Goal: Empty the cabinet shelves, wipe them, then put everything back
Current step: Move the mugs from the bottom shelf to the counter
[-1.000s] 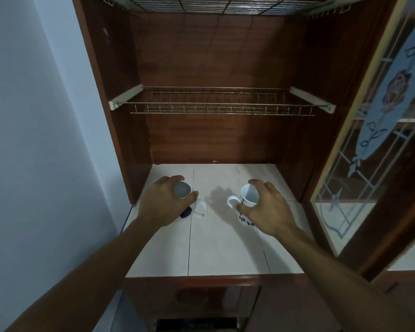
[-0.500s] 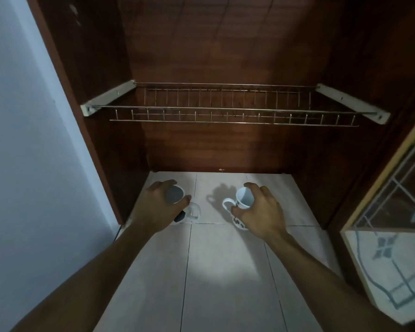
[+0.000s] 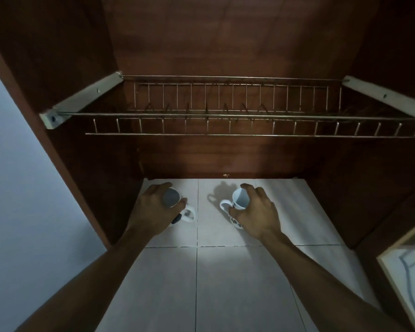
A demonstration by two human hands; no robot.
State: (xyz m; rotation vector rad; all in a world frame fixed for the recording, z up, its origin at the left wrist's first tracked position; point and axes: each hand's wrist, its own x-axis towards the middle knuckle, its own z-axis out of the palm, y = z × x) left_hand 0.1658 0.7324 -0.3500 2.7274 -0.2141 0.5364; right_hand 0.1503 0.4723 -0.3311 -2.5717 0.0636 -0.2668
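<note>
white mug (image 3: 171,199), spotted mug (image 3: 240,200), upright, tiled shelf (image 3: 225,271)

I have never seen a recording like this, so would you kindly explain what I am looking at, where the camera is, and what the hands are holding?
There is no machine here: a person works with bare hands, and a camera worn on the head looks forward and down into a wooden cabinet. The left hand grips a mug with a grey inside from above; the right hand grips a white patterned mug likewise. Both mugs appear to stand on the pale tiled shelf, handles facing each other. Above hangs a wire dish rack; at the right edge is a glass door.
</note>
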